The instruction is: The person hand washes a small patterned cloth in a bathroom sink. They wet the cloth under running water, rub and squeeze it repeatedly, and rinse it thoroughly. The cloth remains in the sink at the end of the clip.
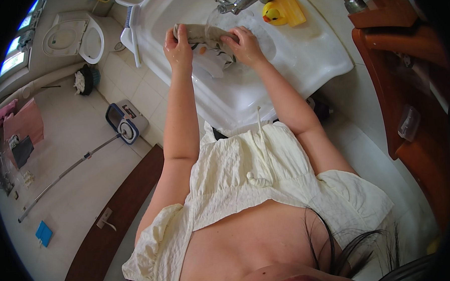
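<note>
My left hand (pixel 179 48) and my right hand (pixel 243 45) hold the two ends of a wet grey-beige cloth (pixel 205 34) over the white washbasin (pixel 238 91). Thumbs and fingers of both hands pinch its edge. Under the metal faucet (pixel 243 2), water runs onto the cloth. Below the cloth hangs or lies white fabric (pixel 211 64) with dark leaf shapes and an orange spot; whether it is part of the same piece I cannot tell. Sudsy water (pixel 264 39) lies in the bowl beside my right hand.
A yellow rubber duck (pixel 274 14) and a yellow bar-like block (pixel 292 7) rest on the basin's right ledge. A white-handled brush (pixel 134 42) is at its left edge. Further left are a toilet (pixel 92 40), a mop bucket (pixel 128 118) and a mop pole (pixel 70 171). Reddish-brown wooden furniture (pixel 380 77) stands right.
</note>
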A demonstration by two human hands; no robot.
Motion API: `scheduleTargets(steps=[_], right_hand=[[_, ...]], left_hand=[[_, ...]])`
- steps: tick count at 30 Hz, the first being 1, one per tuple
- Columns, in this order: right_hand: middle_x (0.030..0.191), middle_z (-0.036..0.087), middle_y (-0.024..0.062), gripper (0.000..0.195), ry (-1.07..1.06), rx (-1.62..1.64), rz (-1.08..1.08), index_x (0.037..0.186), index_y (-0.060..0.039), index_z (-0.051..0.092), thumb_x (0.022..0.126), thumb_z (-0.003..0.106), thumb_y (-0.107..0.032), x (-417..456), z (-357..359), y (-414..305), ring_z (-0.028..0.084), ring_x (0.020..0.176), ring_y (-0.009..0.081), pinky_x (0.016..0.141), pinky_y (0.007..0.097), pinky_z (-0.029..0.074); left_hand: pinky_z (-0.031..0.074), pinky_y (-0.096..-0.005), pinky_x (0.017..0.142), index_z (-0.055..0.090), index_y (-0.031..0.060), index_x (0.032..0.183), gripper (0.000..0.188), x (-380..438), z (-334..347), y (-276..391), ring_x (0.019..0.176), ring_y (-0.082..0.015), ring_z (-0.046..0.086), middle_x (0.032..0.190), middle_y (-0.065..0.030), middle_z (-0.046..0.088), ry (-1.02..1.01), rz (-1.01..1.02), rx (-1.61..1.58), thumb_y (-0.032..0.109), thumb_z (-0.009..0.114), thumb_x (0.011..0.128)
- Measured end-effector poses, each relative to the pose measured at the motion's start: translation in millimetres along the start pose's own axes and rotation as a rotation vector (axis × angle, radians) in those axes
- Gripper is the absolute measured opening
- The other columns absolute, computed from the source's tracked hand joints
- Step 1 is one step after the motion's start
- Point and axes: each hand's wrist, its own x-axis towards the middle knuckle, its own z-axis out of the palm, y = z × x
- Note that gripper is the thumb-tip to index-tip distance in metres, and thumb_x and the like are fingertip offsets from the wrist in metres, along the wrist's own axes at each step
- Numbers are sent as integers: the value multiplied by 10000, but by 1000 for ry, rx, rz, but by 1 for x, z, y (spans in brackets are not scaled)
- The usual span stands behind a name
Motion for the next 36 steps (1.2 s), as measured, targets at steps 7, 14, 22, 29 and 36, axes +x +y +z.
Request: scheduleTargets(steps=[7, 14, 22, 29, 36], right_hand=[[520, 530, 107, 326, 120, 178, 62, 674, -35, 573, 791, 616, -336, 9, 28, -78, 518, 475, 253, 488, 335, 420], [647, 607, 156, 297, 219, -88, 247, 678, -45, 623, 783, 577, -319, 40, 59, -68, 592, 627, 354, 576, 415, 473], [691, 616, 127, 345, -27, -129, 144, 738, -51, 592, 790, 545, -389, 58, 39, -15, 587, 646, 320, 579, 356, 450], [637, 526, 46, 412, -567, 225, 276, 814, -58, 616, 797, 577, -468, 31, 11, 16, 455, 579, 145, 596, 291, 395], [633, 542, 49, 287, -295, 40, 164, 823, -51, 587, 810, 594, -338, 22, -4, 25, 466, 571, 161, 567, 296, 403]], left_hand=[[446, -274, 604, 533, 63, 825, 222, -4, 9, -26, 674, -128, 520, 756, -31, 566, -67, -313, -509, 272, 502, 897], [485, -354, 691, 537, 36, 979, 334, -2, 25, -26, 802, -215, 570, 896, -97, 584, -171, -573, -645, 347, 434, 913], [477, -388, 760, 512, 30, 1051, 369, -6, 0, 5, 887, -246, 573, 1000, -111, 576, -171, -600, -670, 349, 517, 864], [478, -338, 656, 526, 24, 911, 256, 17, -35, 5, 746, -197, 568, 825, -81, 565, -130, -300, -545, 233, 630, 808], [473, -278, 661, 531, 52, 898, 149, 24, -44, -9, 725, -143, 559, 808, -42, 572, 53, -141, -458, 171, 594, 834]])
